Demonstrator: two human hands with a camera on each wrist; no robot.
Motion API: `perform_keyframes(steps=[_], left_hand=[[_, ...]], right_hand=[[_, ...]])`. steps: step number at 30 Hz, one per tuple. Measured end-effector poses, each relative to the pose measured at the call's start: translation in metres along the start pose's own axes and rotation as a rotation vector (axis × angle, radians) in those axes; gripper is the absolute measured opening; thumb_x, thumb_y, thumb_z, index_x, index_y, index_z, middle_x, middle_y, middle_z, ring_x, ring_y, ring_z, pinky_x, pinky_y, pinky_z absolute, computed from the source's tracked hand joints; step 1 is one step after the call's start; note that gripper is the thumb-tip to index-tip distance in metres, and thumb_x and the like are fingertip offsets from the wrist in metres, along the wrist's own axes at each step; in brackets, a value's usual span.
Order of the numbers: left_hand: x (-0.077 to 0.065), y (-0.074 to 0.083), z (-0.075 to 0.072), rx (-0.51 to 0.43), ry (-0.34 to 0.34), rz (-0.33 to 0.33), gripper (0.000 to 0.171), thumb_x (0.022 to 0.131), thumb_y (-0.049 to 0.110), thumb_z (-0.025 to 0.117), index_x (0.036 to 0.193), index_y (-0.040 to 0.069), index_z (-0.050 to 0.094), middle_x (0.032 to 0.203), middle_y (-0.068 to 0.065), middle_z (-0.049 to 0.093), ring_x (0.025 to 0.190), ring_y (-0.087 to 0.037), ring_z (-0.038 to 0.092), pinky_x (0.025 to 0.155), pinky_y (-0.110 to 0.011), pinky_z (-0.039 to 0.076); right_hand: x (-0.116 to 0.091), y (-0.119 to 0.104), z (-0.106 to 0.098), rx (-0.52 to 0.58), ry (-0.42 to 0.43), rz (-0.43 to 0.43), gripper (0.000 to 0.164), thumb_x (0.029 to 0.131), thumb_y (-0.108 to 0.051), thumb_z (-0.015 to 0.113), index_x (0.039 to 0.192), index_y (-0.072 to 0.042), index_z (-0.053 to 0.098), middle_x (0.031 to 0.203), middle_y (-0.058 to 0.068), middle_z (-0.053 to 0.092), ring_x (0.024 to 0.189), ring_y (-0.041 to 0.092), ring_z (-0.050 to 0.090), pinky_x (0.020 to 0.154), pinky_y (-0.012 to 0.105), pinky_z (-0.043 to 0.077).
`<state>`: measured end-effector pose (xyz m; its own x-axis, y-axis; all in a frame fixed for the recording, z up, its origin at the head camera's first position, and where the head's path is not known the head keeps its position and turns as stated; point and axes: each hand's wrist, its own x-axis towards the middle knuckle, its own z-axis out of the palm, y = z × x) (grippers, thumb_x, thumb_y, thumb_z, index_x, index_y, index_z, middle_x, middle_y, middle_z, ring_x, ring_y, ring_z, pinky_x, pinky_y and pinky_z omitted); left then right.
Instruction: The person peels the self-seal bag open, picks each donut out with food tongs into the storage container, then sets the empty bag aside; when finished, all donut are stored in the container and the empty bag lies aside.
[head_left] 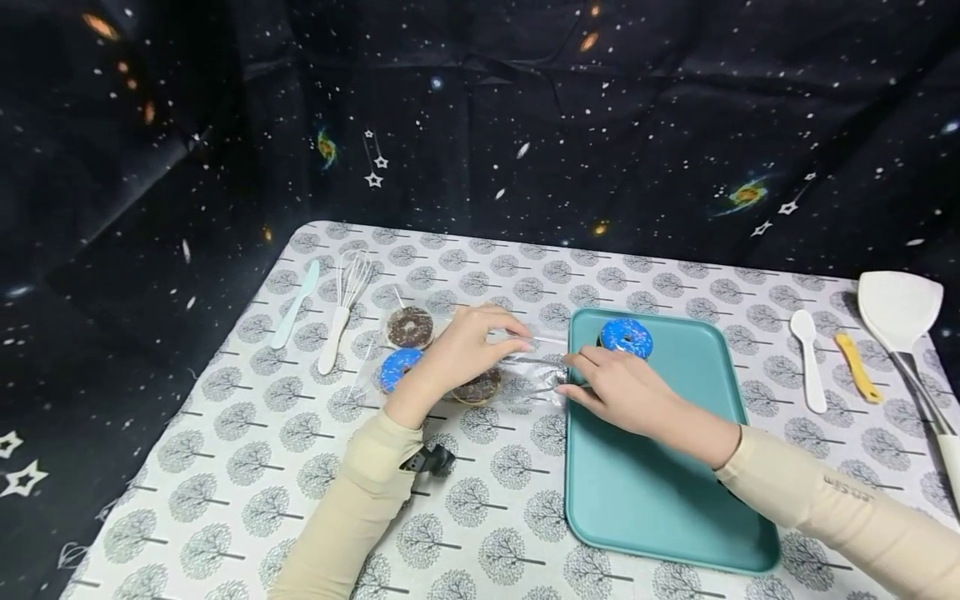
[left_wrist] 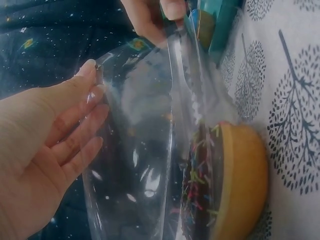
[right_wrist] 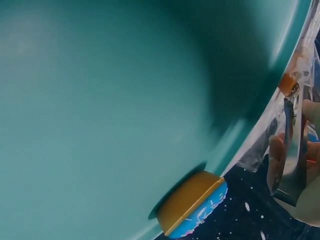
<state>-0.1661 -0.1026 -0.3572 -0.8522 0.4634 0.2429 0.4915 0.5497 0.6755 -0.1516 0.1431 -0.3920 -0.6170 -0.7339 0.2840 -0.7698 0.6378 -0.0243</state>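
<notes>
My left hand [head_left: 468,346] pinches the edge of a clear plastic bag [left_wrist: 137,165], its thumb and fingers on either side of the film in the left wrist view. With my right hand [head_left: 624,393] I grip small metal tongs [right_wrist: 293,175], which reach toward the bag from the tray's left edge. A chocolate donut [head_left: 477,387] with coloured sprinkles lies by the bag's mouth, partly behind my left hand. Farther left are a blue donut [head_left: 397,367] and another chocolate donut [head_left: 410,327]. Whether the tong tips touch a donut cannot be made out.
A teal tray [head_left: 663,492] lies under my right forearm, with a blue donut [head_left: 627,337] near its far edge. Left are a pale knife [head_left: 296,304] and a whisk [head_left: 343,312]. Right are a white spoon [head_left: 809,360], a yellow-handled tool [head_left: 857,367] and a white spatula [head_left: 898,308].
</notes>
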Motion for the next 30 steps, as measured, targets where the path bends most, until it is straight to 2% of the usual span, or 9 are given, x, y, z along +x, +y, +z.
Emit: perform_keyframes(steps=[6, 12, 18, 23, 30], left_hand=[[0.0002, 0.0002, 0.0011, 0.008, -0.003, 0.028, 0.015, 0.085, 0.025, 0.069, 0.098, 0.018, 0.072, 0.101, 0.006, 0.069, 0.101, -0.009, 0.061, 0.097, -0.03, 0.045], [0.0, -0.0023, 0.0018, 0.012, 0.005, 0.046, 0.017, 0.084, 0.026, 0.069, 0.099, 0.017, 0.072, 0.102, 0.005, 0.069, 0.101, -0.01, 0.061, 0.096, -0.028, 0.046], [-0.0006, -0.0034, 0.002, 0.014, 0.023, 0.069, 0.018, 0.083, 0.026, 0.07, 0.098, 0.016, 0.072, 0.1, 0.004, 0.07, 0.098, -0.011, 0.063, 0.095, -0.027, 0.047], [0.0, -0.0038, 0.0019, 0.003, 0.029, 0.071, 0.016, 0.083, 0.024, 0.071, 0.097, 0.016, 0.072, 0.099, 0.004, 0.07, 0.097, -0.011, 0.063, 0.094, -0.028, 0.048], [0.0008, -0.0067, -0.0003, 0.002, 0.028, 0.045, 0.019, 0.083, 0.03, 0.07, 0.097, 0.016, 0.073, 0.098, 0.006, 0.07, 0.097, -0.009, 0.063, 0.093, -0.028, 0.048]], right_hand=[[0.0031, -0.0009, 0.0009, 0.038, -0.037, 0.021, 0.037, 0.09, -0.039, 0.06, 0.107, -0.007, 0.063, 0.079, -0.002, 0.056, 0.061, 0.009, 0.048, 0.053, 0.025, 0.043], [0.0061, -0.0017, 0.003, 0.056, 0.013, -0.054, 0.023, 0.089, -0.034, 0.063, 0.092, -0.011, 0.061, 0.073, -0.006, 0.053, 0.06, 0.008, 0.05, 0.05, 0.024, 0.044], [0.0078, -0.0027, 0.0033, 0.018, 0.057, -0.085, 0.021, 0.086, -0.032, 0.066, 0.081, -0.015, 0.054, 0.068, -0.008, 0.047, 0.055, 0.008, 0.047, 0.044, 0.022, 0.039], [0.0077, -0.0044, 0.0045, 0.003, 0.082, -0.087, 0.024, 0.084, -0.03, 0.069, 0.076, -0.016, 0.05, 0.065, -0.008, 0.046, 0.053, 0.008, 0.046, 0.04, 0.02, 0.035], [0.0035, -0.003, 0.003, -0.032, 0.105, -0.071, 0.023, 0.086, -0.031, 0.066, 0.078, -0.015, 0.051, 0.064, -0.007, 0.046, 0.052, 0.008, 0.044, 0.04, 0.02, 0.031]])
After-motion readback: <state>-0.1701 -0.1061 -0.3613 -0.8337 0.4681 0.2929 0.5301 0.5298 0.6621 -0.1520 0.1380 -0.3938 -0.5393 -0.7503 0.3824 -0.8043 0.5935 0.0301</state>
